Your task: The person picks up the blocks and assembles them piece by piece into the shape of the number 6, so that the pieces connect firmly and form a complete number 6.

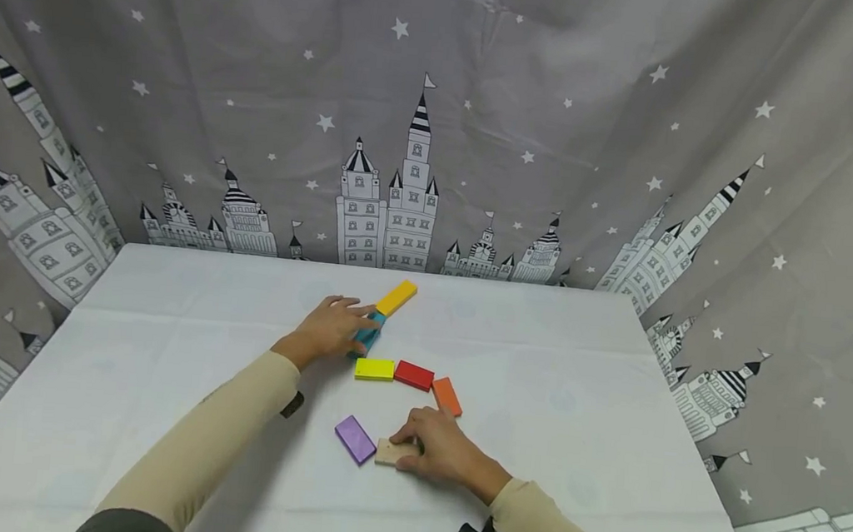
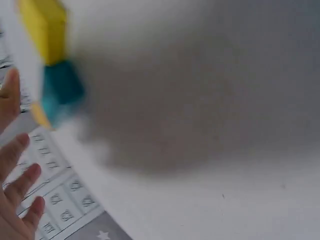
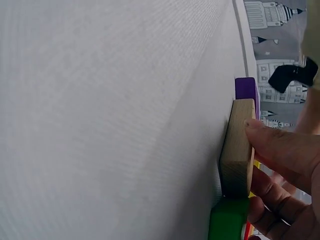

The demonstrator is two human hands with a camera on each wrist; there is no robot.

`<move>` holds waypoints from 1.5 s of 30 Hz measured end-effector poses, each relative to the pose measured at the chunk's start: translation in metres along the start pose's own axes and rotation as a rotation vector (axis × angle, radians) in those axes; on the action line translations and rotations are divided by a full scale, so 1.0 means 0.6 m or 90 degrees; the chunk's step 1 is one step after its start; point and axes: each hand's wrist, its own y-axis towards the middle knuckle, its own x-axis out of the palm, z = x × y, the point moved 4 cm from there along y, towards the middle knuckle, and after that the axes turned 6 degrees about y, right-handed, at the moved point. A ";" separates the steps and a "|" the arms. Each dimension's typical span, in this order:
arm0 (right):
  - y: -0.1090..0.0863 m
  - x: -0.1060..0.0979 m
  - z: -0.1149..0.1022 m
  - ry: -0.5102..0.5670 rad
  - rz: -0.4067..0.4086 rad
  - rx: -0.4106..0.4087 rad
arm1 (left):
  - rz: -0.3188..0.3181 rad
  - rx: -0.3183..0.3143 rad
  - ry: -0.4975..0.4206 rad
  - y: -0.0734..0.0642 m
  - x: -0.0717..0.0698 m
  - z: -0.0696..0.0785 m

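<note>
My right hand [image 1: 445,449] grips a plain wooden block [image 1: 387,452] lying flat on the white table, thumb on the near side and fingers on the far side. In the right wrist view, a purple block [image 3: 245,88] meets one end of the wooden block, and a green block [image 3: 227,220] meets the other. From the head view my right hand hides most of that green block. My left hand [image 1: 330,327] is over the teal block [image 1: 370,334], fingers spread. That teal block [image 2: 62,82] adjoins yellow blocks, with the fingers [image 2: 22,185] apart from it in the left wrist view.
Light yellow [image 1: 375,370], red [image 1: 414,374] and orange [image 1: 447,395] blocks curve between the hands. A darker yellow block [image 1: 397,298] lies near the table's back edge. Behind the white table [image 1: 573,411] hangs a grey curtain [image 1: 554,167] with castles and stars.
</note>
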 end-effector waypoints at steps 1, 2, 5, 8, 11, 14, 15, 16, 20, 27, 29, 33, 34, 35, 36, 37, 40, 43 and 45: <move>-0.001 0.001 0.000 0.002 0.000 0.001 | 0.012 -0.012 -0.016 -0.008 -0.004 0.003; -0.002 0.001 0.000 0.004 0.002 0.001 | 0.029 -0.026 -0.038 -0.018 -0.008 0.006; -0.005 0.000 0.000 0.006 0.006 0.009 | 0.090 -0.060 -0.114 -0.059 -0.016 0.024; -0.005 0.000 0.001 0.004 0.006 0.015 | 0.127 -0.088 -0.190 -0.109 -0.012 0.050; -0.004 0.001 0.002 0.006 0.008 0.019 | 0.139 -0.125 -0.267 -0.152 0.000 0.075; -0.003 0.004 0.003 0.016 0.014 0.023 | 0.136 -0.177 -0.334 -0.182 0.014 0.094; -0.003 0.005 0.004 0.019 0.017 0.023 | 0.131 -0.193 -0.348 -0.189 0.018 0.100; -0.003 0.004 0.004 0.021 0.021 0.020 | 0.131 -0.205 -0.361 -0.194 0.021 0.104; -0.004 0.002 0.003 0.024 0.028 0.011 | 0.124 -0.248 -0.403 -0.204 0.035 0.118; -0.002 0.005 0.002 0.023 0.026 0.018 | 0.129 -0.274 -0.416 -0.206 0.062 0.128; -0.002 0.007 0.001 0.024 0.024 0.022 | 0.129 -0.277 -0.411 -0.206 0.066 0.131; -0.003 0.007 0.001 0.032 0.030 0.018 | 0.127 -0.284 -0.394 -0.204 0.072 0.137; -0.003 0.008 0.001 0.034 0.030 0.019 | 0.125 -0.286 -0.390 -0.204 0.073 0.139; -0.003 0.008 0.001 0.036 0.030 0.018 | 0.124 -0.287 -0.383 -0.204 0.073 0.140; -0.003 0.009 0.001 0.038 0.029 0.017 | 0.123 -0.286 -0.376 -0.204 0.074 0.141; -0.003 0.009 0.001 0.040 0.028 0.018 | 0.123 -0.284 -0.369 -0.203 0.075 0.143; -0.003 0.009 0.002 0.037 0.023 0.020 | 0.123 -0.278 -0.349 -0.201 0.076 0.145; -0.001 0.009 0.003 0.028 0.027 0.013 | 0.127 -0.268 -0.328 -0.199 0.077 0.147; -0.001 0.011 0.004 0.019 0.032 0.005 | 0.127 -0.266 -0.316 -0.198 0.079 0.148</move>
